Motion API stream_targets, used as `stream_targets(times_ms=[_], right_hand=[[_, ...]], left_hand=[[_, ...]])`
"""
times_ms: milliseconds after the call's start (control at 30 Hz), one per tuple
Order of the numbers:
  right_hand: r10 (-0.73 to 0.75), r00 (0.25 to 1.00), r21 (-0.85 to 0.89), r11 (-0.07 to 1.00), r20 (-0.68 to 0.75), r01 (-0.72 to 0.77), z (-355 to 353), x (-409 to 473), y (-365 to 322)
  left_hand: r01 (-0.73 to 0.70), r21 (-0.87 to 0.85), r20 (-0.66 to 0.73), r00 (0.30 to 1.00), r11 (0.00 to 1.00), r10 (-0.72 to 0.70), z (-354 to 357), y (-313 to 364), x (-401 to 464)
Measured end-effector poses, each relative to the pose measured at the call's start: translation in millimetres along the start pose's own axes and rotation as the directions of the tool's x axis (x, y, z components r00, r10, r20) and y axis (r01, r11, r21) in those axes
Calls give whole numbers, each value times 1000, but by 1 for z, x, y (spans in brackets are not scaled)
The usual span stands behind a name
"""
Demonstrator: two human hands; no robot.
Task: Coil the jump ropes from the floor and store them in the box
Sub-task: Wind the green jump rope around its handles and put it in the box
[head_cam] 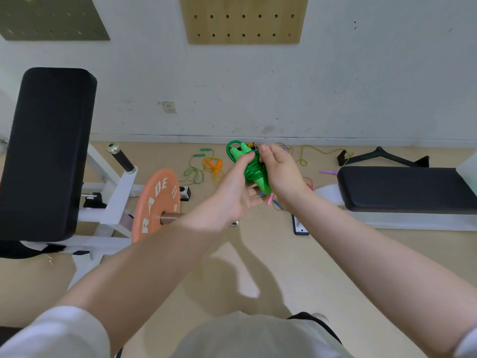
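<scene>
A green jump rope [251, 169] is wound into a tight bundle with its green handles sticking out at top and bottom. My left hand [236, 188] holds the bundle from the left, fingers curled on it. My right hand [280, 171] grips it from the right, thumb near the top. On the floor behind lie a loose green rope [195, 169], an orange rope [214, 165], a thin yellow-green rope [313, 152], and blue and pink rope ends [273, 200] under my hands. No box is in sight.
A black padded bench [44, 151] on a white frame stands at left, with an orange weight plate [157, 202] beside it. A second black bench [402, 187] is at right. A black cable handle [382, 157] lies by the wall. A small camera [184, 193] sits on the floor.
</scene>
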State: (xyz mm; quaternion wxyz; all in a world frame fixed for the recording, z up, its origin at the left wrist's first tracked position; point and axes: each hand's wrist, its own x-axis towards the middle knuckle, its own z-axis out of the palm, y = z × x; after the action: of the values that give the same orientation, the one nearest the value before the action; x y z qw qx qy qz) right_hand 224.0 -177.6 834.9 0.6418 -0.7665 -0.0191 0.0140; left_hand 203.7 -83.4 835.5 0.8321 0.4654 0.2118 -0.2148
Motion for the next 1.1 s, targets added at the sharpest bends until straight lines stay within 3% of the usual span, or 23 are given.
stream_targets(times_ms=[133, 267, 333, 433, 467, 533, 600, 700, 767, 833, 967, 1033, 1100], right_hand=[[-158, 980, -175, 968, 122, 178, -9, 3, -5], [-15, 929, -267, 956, 370, 122, -33, 12, -26], [62, 869, -472, 857, 491, 206, -52, 16, -47], [84, 800, -676, 590, 594, 441, -69, 24, -81], [79, 787, -688, 543, 613, 482, -70, 25, -88], [74, 766, -687, 503, 639, 525, -68, 24, -95], [112, 746, -651, 583, 657, 486, -65, 19, -89], [211, 699, -570, 752, 683, 330, -61, 15, -75], [291, 626, -552, 788, 724, 272, -62, 17, -68], [386, 507, -540, 818, 770, 197, -64, 19, -61], [553, 316, -581, 814, 771, -9, -72, 24, -51], [619, 290, -629, 774, 730, -69, -74, 28, -51], [637, 342, -663, 747, 690, -53, -73, 31, -54]], left_hand=[[-211, 33, -9, 977, 977, 211, -1, 0, 10], [-340, 141, 52, 940, 930, 336, -14, 10, 10], [-361, 310, 141, 932, 880, 333, -19, 16, 7], [-409, 572, 234, 912, 711, 336, -24, 16, 5], [-416, 579, 252, 909, 701, 331, -23, 14, 4], [-391, 427, 241, 918, 815, 315, -20, 11, 1], [-363, 230, 233, 921, 903, 311, -19, 13, 1], [-343, 161, 258, 920, 926, 296, -18, 18, 0], [-337, 197, 258, 924, 921, 283, -16, 17, -2], [-351, 246, 275, 919, 904, 282, -15, 16, -9], [-448, 444, 428, 867, 776, 255, -15, 18, -19], [-480, 523, 457, 856, 705, 244, -13, 20, -22], [-508, 564, 465, 847, 650, 258, -11, 20, -22]])
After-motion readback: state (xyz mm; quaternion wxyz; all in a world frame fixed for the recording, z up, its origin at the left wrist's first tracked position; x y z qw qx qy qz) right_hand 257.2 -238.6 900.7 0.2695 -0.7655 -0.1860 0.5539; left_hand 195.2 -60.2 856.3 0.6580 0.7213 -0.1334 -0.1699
